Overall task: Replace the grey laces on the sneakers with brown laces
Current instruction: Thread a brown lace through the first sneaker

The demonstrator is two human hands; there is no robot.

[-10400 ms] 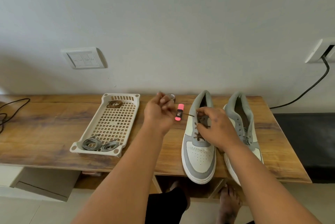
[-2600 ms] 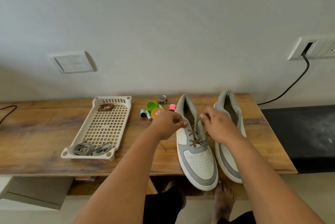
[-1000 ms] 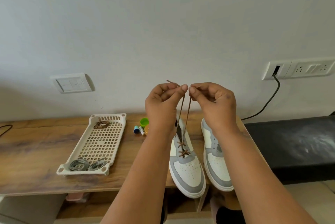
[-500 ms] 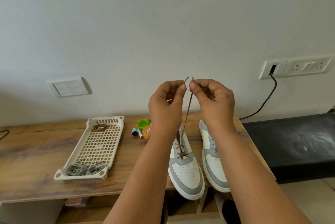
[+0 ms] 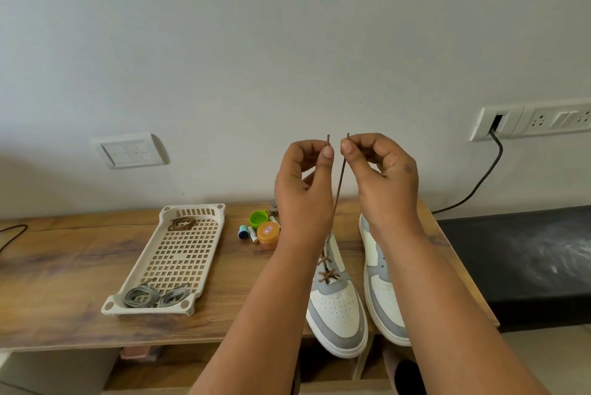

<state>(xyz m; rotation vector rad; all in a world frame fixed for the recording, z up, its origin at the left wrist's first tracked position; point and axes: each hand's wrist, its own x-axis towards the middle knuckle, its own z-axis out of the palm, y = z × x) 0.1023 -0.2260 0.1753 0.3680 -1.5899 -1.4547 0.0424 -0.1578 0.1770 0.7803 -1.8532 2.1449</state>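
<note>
On the left of the surface point(image 5: 64, 266) your tray point(image 5: 204, 254) holds the two grey laces point(image 5: 153, 295) at its near end and a coiled spare brown lace point(image 5: 182, 222) at the far end. Your left hand point(image 5: 303, 190) pinches one tip of the brown lace point(image 5: 339, 190), raised above the left sneaker point(image 5: 335, 308), where only the lowest eyelets are crossed. Your right hand point(image 5: 382, 177) pinches the other tip beside it. Pull one side harder and the ends will likely go uneven; a loosened pinch could drop a tip and slacken the crossings. The right sneaker point(image 5: 383, 298) seems unlaced.
</note>
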